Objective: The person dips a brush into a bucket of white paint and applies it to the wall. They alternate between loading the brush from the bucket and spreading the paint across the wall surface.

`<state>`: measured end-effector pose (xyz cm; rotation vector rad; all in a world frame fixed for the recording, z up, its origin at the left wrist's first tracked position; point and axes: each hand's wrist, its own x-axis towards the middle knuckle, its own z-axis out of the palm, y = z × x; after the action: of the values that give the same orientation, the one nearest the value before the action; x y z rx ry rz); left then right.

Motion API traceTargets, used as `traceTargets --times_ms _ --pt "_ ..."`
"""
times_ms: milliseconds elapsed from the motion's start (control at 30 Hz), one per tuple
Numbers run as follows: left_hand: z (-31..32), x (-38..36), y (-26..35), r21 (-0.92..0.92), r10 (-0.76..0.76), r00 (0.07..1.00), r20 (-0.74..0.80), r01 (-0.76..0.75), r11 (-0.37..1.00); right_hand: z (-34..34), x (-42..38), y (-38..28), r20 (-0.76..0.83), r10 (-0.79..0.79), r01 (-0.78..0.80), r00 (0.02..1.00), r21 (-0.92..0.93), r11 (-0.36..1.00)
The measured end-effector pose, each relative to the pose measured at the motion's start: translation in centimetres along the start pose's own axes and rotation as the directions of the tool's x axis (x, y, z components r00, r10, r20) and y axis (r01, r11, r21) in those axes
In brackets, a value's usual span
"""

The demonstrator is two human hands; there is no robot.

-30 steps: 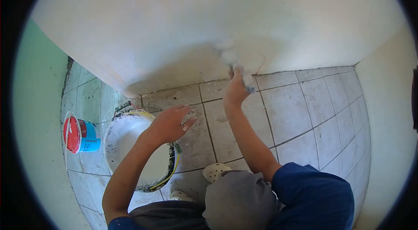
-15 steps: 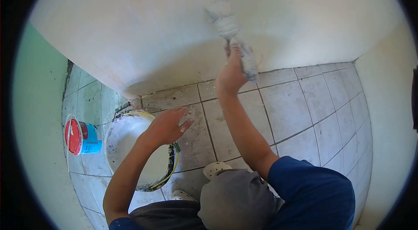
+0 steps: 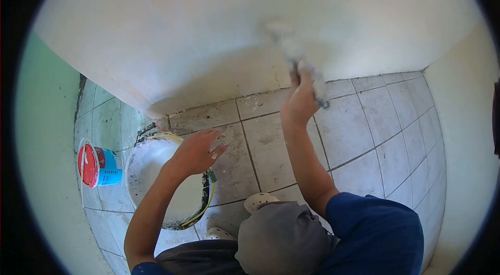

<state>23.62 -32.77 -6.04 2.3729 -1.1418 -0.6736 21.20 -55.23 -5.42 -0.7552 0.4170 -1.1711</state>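
My right hand (image 3: 303, 102) is closed around the handle of a paintbrush (image 3: 292, 50), which is coated in white and blurred by motion. The bristles point up and left against the pale wall (image 3: 208, 20). My left hand (image 3: 198, 152) hovers over the right rim of a large bucket (image 3: 136, 163), fingers loosely stretched and the thumb apart, with white specks on the fingertips. Inside the bucket is white paint (image 3: 179, 203), partly hidden by my left forearm.
A small blue tub with a red lid (image 3: 89, 165) lies on its side left of the bucket. Grey floor tiles (image 3: 349, 124) meet the wall in front. A green wall (image 3: 52, 113) stands left, another wall (image 3: 466, 119) right. My light clogs (image 3: 259, 201) are below.
My right hand and the paintbrush have moved down and to the right along the wall. My left hand stays almost in place over the bucket.
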Motion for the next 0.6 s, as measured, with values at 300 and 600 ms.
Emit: traceTargets --times_ms 300,600 --pt "-1.1 -0.3 1.0 0.009 -0.033 0.999 -0.002 0.033 0.999 -2.8 1.6 7.5 -0.106 0.043 -0.054 0.993 -0.103 0.993" --pt "-0.1 0.0 0.8 -0.001 -0.002 1.0 0.019 0.002 1.0 -13.4 5.6 14.3 -0.093 0.054 -0.097 0.994 -0.562 0.821"
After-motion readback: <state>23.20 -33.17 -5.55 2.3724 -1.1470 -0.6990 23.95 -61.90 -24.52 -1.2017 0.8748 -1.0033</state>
